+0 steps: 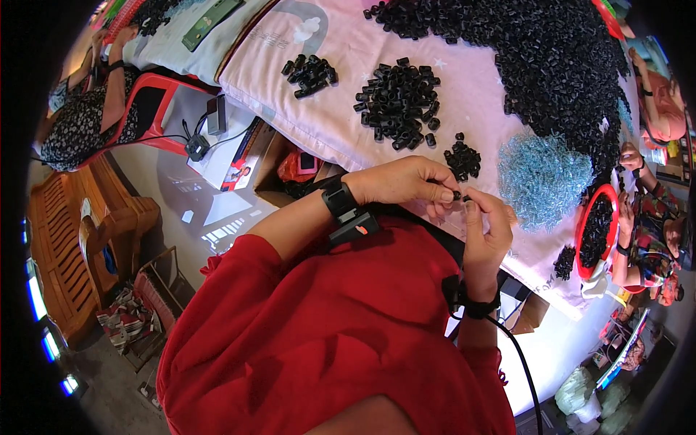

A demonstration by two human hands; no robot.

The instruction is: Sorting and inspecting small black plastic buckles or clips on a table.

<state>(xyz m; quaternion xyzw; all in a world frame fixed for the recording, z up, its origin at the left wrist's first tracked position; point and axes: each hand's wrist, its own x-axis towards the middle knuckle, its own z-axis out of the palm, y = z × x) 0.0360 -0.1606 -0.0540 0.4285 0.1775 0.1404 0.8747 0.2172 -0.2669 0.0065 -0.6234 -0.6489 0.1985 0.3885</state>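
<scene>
Over the near edge of the pink cloth (246, 76), my two hands meet fingertip to fingertip. My left hand (412, 181) pinches a small black plastic piece (456, 196) between thumb and finger. Close beside it, my right hand (489, 226) pinches another tiny dark piece (466, 199), partly hidden by the fingers. Whether the two pieces touch, I cannot tell. Just beyond the fingertips sits a little pile of small black parts (462, 159). A larger heap of short black tubes (397, 103) lies farther left, and right of my hands is a tangled mound of light-blue clear bits (544, 180).
A big mass of black parts (558, 65) covers the far right of the cloth. A red-rimmed basket (581, 243) holds more. A small black cluster (310, 75) lies far left. Other people work at both sides. A red chair (163, 87) and wooden bench (61, 239) stand left.
</scene>
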